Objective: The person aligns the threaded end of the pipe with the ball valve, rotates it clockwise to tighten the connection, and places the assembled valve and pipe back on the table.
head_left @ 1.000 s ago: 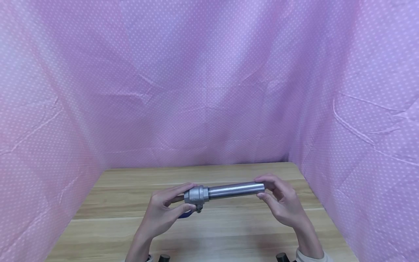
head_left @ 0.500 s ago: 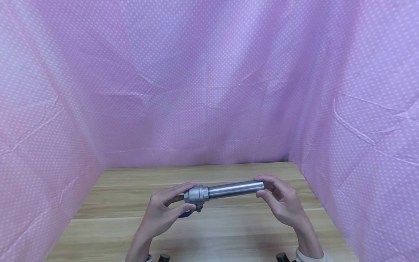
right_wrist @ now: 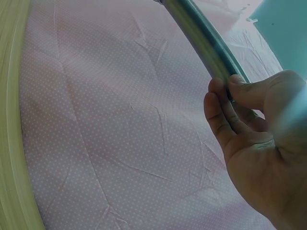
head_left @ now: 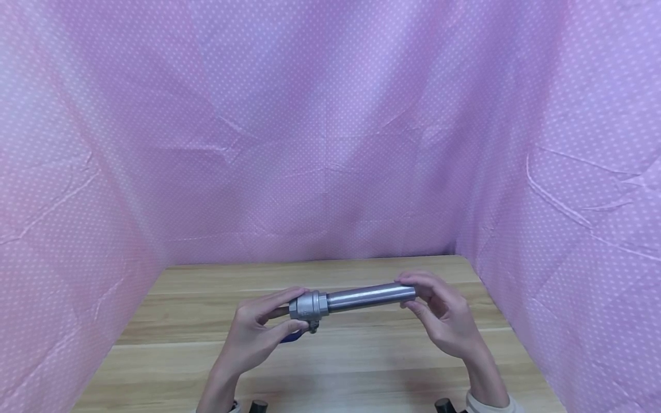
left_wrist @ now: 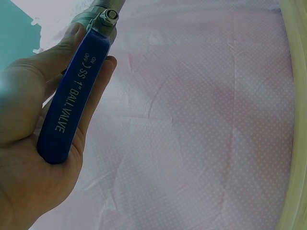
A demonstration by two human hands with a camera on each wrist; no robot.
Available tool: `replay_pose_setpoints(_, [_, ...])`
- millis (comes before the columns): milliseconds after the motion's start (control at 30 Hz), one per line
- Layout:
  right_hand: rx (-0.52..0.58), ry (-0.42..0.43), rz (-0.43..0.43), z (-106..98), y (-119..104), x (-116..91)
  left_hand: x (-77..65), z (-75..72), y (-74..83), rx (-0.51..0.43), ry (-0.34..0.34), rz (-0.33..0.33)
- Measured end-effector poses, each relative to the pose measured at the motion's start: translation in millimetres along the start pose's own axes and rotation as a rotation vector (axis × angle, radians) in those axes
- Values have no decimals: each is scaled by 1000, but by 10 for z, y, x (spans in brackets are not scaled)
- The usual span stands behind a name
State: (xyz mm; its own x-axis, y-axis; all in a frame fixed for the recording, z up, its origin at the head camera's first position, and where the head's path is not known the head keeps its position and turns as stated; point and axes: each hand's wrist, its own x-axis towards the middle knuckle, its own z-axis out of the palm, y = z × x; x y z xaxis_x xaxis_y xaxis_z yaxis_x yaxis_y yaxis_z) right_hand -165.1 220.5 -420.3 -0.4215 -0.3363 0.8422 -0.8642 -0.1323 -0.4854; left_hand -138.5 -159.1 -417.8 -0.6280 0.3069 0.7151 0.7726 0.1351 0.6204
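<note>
My left hand grips a silver ball valve between thumb and fingers, above the tabletop. The valve's blue lever, printed "SS 1" BALL VALVE", lies along the palm in the left wrist view. From the valve's right end a shiny metal pipe extends, tilted slightly up to the right, its end meeting the valve's hex collar. How deep it sits inside is hidden. My right hand pinches the pipe's far end with thumb and fingertips, as the right wrist view of that hand also shows.
A light wood-grain table lies under both hands. Pink dotted cloth hangs behind it and along both sides. Two dark round-ended posts, one a black stub, poke up at the near edge.
The pipe's right end has risen slightly, and the right hand's fingertips have shifted a little left along it. The left hand with the valve has barely moved.
</note>
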Motion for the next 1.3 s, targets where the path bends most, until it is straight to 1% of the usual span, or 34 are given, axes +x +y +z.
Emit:
replay_pose_setpoints(267, [-5, -1, -15, -13, 19, -7, 9, 11, -10, -18, -5, 12])
replay_pose_setpoints(400, [-17, -5, -20, -20, 24, -8, 6, 9, -14, -16, -1, 8])
replay_pose_setpoints(567, [-38, -8, -14, -24, 18, -2, 1, 6, -13, -12, 4, 1])
replay_pose_setpoints(767, [-33, -15, -16, -25, 12, -4, 2, 5, -8, -12, 2, -1])
replay_pose_setpoints(1300, [-66, -15, 2, -28, -5, -23, -9, -2, -11, -3, -2, -2])
